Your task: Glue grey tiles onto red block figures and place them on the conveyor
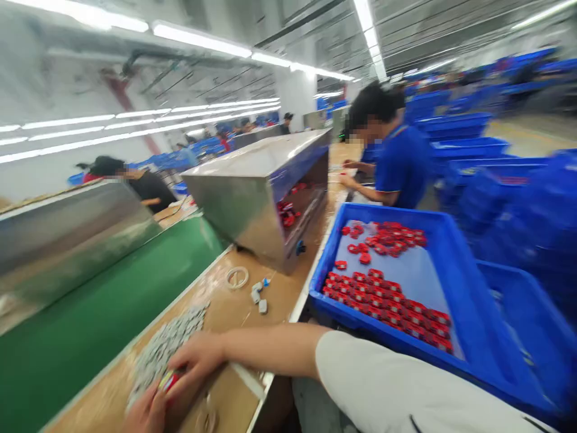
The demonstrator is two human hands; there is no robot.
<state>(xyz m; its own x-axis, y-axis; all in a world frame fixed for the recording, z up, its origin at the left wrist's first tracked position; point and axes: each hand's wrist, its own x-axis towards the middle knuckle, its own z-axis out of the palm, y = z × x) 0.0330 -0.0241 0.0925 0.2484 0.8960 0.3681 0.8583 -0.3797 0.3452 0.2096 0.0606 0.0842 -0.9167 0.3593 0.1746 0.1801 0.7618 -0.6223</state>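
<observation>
Low in the head view, my right hand (198,359) pinches a small red part (170,381) with a pale yellow-green patch on it. My left hand (146,414) meets it from below, its fingertips closed on the same part; most of this hand is cut off by the frame edge. Just beyond both hands, a spread of small flat grey pieces (169,340) lies on the brown tabletop (232,310). Motion blur hides the part's finer shape.
A blue tray (460,252) of red parts (378,300) stands at my right. Ahead is a metal box-shaped shelf (238,210) with red parts inside. A tape ring (237,278) and grey blocks (259,296) lie nearby. Left runs a green belt (112,307). A blue-shirted person (401,162) works ahead.
</observation>
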